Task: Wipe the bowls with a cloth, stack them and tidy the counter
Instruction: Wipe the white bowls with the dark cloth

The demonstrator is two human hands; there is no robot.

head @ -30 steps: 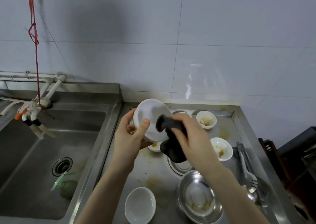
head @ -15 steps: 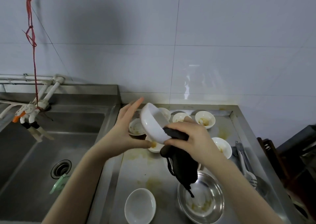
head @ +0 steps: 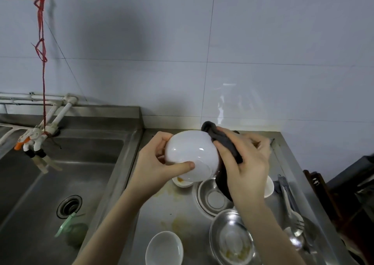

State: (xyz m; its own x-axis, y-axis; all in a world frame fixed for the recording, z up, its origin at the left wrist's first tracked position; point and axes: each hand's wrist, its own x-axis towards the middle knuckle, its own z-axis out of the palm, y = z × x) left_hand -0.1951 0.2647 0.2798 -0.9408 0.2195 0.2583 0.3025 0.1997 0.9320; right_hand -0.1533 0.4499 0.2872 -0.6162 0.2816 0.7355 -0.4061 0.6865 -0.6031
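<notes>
Left hand (head: 153,163) holds the white bowl (head: 192,155) above the surface (head: 162,210), thumb curled across its outer wall, its underside turned toward the camera. Right hand (head: 244,163) grips the dark cloth (head: 224,143), bunched against the bowl's right rim, so the cloth lies just right of the bowl and touching it. Soiled small bowls (head: 182,181) wait below, and a clean-looking dish (head: 164,248) sits nearer the person.

We see the sink (head: 50,183) on the left and the counter (head: 172,210) on the right. Above the counter, our left hand (head: 153,167) holds a bowl (head: 191,155), and our right hand (head: 247,163) presses a cloth (head: 224,143) on its right side. Below lie a small bowl (head: 164,248), a metal bowl (head: 232,242), and maybe forks and spoons (head: 293,224) at the right edge.
</notes>
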